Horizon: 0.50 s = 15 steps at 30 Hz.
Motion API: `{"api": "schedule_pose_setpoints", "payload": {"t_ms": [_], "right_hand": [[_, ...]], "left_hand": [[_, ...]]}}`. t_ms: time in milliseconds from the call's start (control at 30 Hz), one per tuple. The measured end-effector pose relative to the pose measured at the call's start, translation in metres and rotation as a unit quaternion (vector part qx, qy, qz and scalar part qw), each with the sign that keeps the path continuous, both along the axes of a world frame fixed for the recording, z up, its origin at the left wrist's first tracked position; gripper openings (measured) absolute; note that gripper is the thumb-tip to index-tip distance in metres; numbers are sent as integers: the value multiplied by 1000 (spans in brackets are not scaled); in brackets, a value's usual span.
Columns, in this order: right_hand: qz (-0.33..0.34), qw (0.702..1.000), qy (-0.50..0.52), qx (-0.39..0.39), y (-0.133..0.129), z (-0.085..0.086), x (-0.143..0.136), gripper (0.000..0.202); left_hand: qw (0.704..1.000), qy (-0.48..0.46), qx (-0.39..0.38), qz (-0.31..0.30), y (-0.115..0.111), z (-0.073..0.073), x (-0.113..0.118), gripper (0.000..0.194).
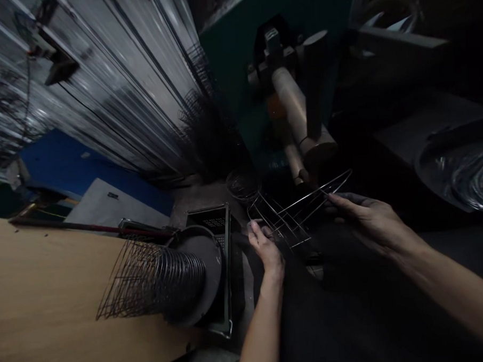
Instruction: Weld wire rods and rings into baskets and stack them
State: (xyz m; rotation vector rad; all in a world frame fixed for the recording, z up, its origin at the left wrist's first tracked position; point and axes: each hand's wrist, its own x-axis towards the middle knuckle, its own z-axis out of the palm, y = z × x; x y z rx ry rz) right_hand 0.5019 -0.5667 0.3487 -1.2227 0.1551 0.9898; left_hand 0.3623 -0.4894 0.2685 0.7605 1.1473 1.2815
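Observation:
Between my two hands is a wire frame (285,217) made of thin bent metal rods, with a curved loop at its right end. My left hand (265,246) pinches its left end between thumb and fingers. At the other end, my right hand (367,218) grips the rod near the loop. Just above the frame stands a machine (298,109) with thick pale cylindrical arms, whose lower tip comes close to the wires. Whether tip and wire touch cannot be told in this dim light.
Left of my hands, stacked wire frames (157,278) lie against a round dark disc (203,262) by a plastic crate (229,245). A wooden board (49,285) fills the lower left. On the right sits a round basin (437,167) with shiny wire pieces.

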Motion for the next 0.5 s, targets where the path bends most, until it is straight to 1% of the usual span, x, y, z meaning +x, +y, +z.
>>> {"api": "schedule_pose_setpoints", "payload": {"t_ms": [167,300,500], "right_hand": [[-9,1000,22,-1,3,-3,-1,6],[-11,1000,19,-3,4,0,-2,5],[-21,1000,23,3,8,5,-3,9]], "left_hand": [[1000,-6,-17,3,0,2,0,54],[1000,-3,-20,14,0,4,0,53],[999,-8,-38,9,3,13,0,47]]}}
